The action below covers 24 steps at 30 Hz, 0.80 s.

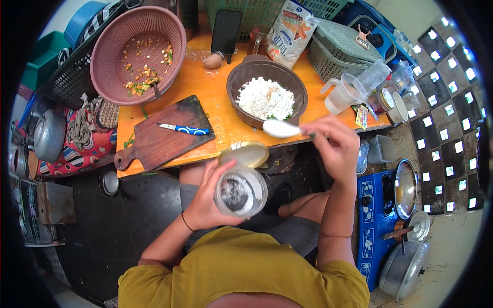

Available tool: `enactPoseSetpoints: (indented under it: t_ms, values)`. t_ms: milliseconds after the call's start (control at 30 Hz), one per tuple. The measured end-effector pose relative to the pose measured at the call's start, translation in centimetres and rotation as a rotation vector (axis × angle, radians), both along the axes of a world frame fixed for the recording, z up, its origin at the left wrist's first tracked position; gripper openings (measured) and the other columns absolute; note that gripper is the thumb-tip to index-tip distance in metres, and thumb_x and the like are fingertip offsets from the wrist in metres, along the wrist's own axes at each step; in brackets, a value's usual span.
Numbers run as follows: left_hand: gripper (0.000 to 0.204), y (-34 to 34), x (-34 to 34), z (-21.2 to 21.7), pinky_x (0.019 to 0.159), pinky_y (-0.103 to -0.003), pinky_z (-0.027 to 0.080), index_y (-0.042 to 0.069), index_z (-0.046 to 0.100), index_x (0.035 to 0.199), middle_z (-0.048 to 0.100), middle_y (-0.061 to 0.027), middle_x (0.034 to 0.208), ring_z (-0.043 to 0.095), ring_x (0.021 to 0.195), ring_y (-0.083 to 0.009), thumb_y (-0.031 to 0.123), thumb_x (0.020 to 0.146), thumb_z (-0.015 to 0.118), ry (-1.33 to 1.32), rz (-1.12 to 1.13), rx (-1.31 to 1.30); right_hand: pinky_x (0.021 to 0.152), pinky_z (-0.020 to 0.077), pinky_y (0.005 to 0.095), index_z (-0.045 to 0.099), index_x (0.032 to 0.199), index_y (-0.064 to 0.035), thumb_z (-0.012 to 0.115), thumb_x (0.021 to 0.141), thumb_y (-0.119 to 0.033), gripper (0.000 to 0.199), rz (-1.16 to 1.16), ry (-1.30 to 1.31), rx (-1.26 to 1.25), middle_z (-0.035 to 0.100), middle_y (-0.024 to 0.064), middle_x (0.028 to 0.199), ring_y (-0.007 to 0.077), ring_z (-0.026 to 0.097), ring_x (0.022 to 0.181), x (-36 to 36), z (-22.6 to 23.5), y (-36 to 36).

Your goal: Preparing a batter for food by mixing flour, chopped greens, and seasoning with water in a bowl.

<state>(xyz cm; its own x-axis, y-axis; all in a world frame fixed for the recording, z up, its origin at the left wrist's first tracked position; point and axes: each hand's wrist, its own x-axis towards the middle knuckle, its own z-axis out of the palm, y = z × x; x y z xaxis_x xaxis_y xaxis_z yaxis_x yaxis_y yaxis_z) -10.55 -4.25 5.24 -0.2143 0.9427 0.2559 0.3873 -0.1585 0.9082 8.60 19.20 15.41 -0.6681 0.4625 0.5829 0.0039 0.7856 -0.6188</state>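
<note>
My left hand point(207, 197) is wrapped round a clear jar point(262, 192) with white powder inside, above my lap. A round yellowish lid point(251, 155) sits at the jar's far side, by my fingertips; whether they hold it too is unclear. Between the fingers of my right hand point(336, 143) is a spoon point(281, 129), its bowl looking white and heaped, at the near rim of a dark brown bowl point(236, 110). White flour point(264, 97) fills that bowl, with a tan patch on top and bits of green at its edge.
On the orange table point(215, 146), a cutting board point(169, 143) carries a blue-handled knife point(185, 129). Behind it stands a pink colander point(97, 66) with corn bits. An egg point(212, 61), phone point(226, 31), flour bag point(290, 33) and measuring jug point(341, 92) line the back. A blue stove point(372, 220) stands right.
</note>
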Motion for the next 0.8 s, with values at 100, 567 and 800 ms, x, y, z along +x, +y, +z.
enactPoseSetpoints:
  t_ms: [100, 567, 800]
  values:
    - [0.118, -1.0, 0.1, -0.6, 0.112, -0.042, 0.039, 0.004, 0.041, 0.149, 0.038, -0.0164, 0.142, 0.040, 0.137, -0.0315, 0.026, 0.048, 0.098, 0.068, -0.071, -0.006, 0.068, 0.0498, 0.0281, 0.076, 0.100, -0.0002, 0.064, 0.090, -0.002, 0.016, -0.179, -0.040, -0.156, 0.073, 0.0105, 0.085, 0.0157, 0.066, 0.075, -2.2, 0.3, 2.2]
    - [0.119, 0.2, 0.5, -0.7, 0.111, -0.041, 0.040, 0.005, 0.037, 0.152, 0.038, -0.0149, 0.139, 0.042, 0.134, -0.0306, 0.024, 0.051, 0.098, -0.276, -0.143, 0.044, 0.097, 0.0455, 0.0407, 0.063, 0.137, -0.0127, 0.071, 0.087, -0.052, 0.064, 0.409, -0.249, 0.176, 0.055, 0.0149, 0.132, 0.0298, 0.055, 0.116, -1.8, 0.8, -4.3]
    - [0.119, 1.2, 2.7, 0.6, 0.117, -0.039, 0.031, 0.002, 0.039, 0.150, 0.038, -0.0164, 0.141, 0.035, 0.140, -0.0302, 0.028, 0.050, 0.099, -0.501, -0.398, 0.019, 0.115, 0.0359, 0.0414, 0.037, 0.149, 0.0073, 0.048, 0.075, -0.093, 0.125, 0.694, -0.074, -0.981, 0.052, 0.0195, 0.143, 0.0272, 0.051, 0.133, -1.0, -5.3, -6.5]
